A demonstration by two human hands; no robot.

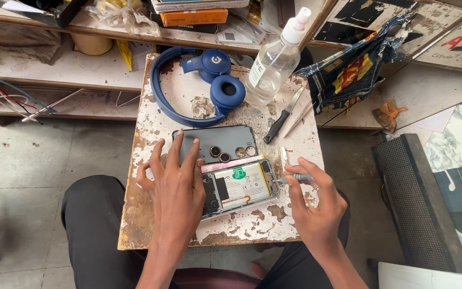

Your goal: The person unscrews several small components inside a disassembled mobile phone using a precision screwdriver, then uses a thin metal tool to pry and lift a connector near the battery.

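On a small wooden surface (151,214) with flaking white paint lies an opened phone (239,190), its back removed so the battery and inner parts face up. It sits near the middle of the surface, slightly toward the near edge. The left hand (175,190) rests flat over the phone's left end, fingers (176,152) spread and released, their tips reaching onto the grey back cover (215,140) that lies just beyond the phone. The right hand (314,206) is at the phone's right end, its fingers clenched around a small screwdriver (295,178) whose tip points at the phone's right edge.

Farther away on the surface lie blue headphones (199,85), and to their right stands a clear plastic bottle (274,64) with a white pump top, tilted. A black-handled tool (283,116) and thin tweezers (299,119) lie to the right of the back cover. A dark printed cloth (348,72) hangs at the far right. Shelves (54,69) with boxes and papers run along the far side.
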